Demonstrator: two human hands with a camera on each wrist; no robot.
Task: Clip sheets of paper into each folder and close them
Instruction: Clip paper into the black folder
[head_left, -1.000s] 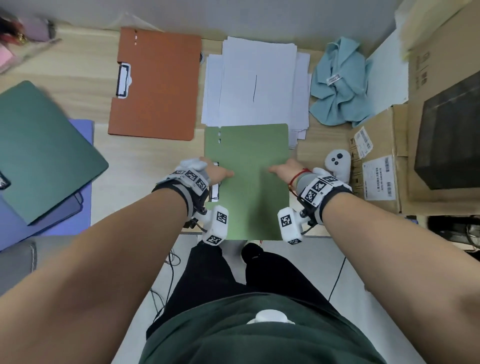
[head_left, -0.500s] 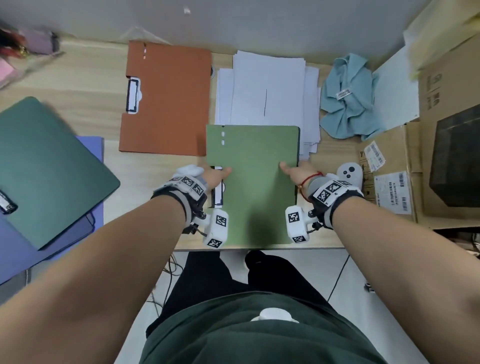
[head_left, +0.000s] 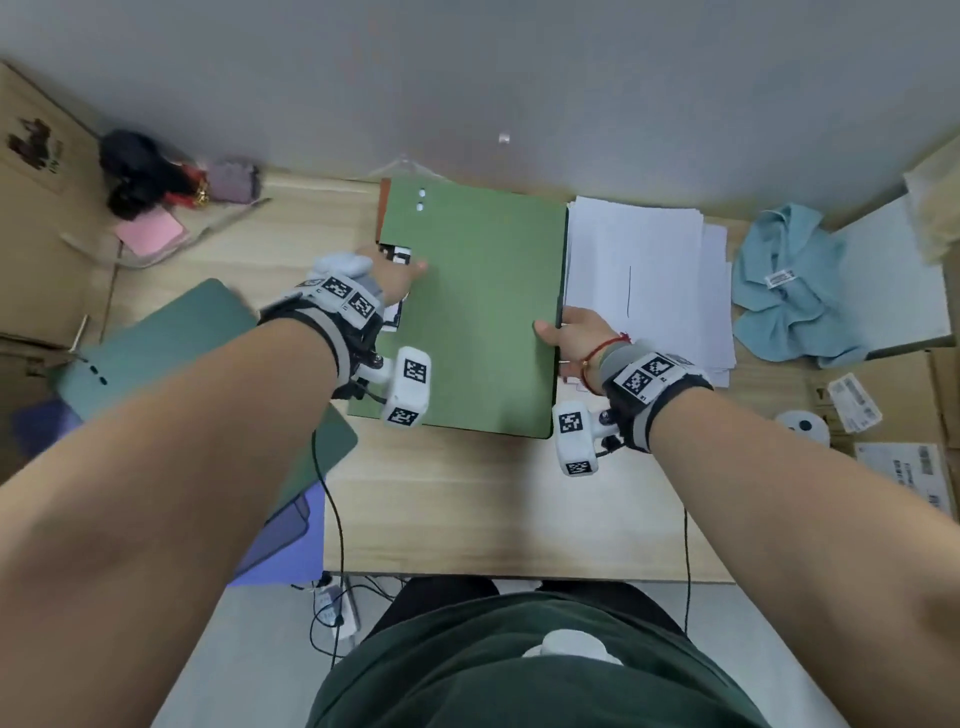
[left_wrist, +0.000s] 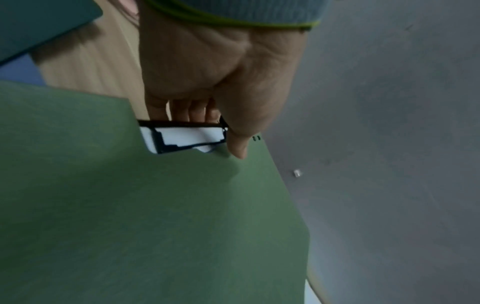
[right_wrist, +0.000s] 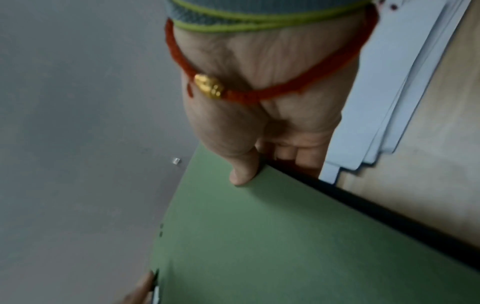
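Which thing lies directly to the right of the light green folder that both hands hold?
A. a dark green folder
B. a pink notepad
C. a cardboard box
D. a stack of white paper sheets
D: in the head view the stack of white paper sheets lies along the right edge of the light green folder, beside the right hand.

Light green folder (head_left: 483, 312); white paper stack (head_left: 644, 280); dark green folder (head_left: 171, 338); purple folder (head_left: 285, 540); pale blue cloth (head_left: 789, 291); pink notepad (head_left: 150, 231); light wood-grain desk (head_left: 467, 499); red wrist cord (right_wrist: 298, 90).
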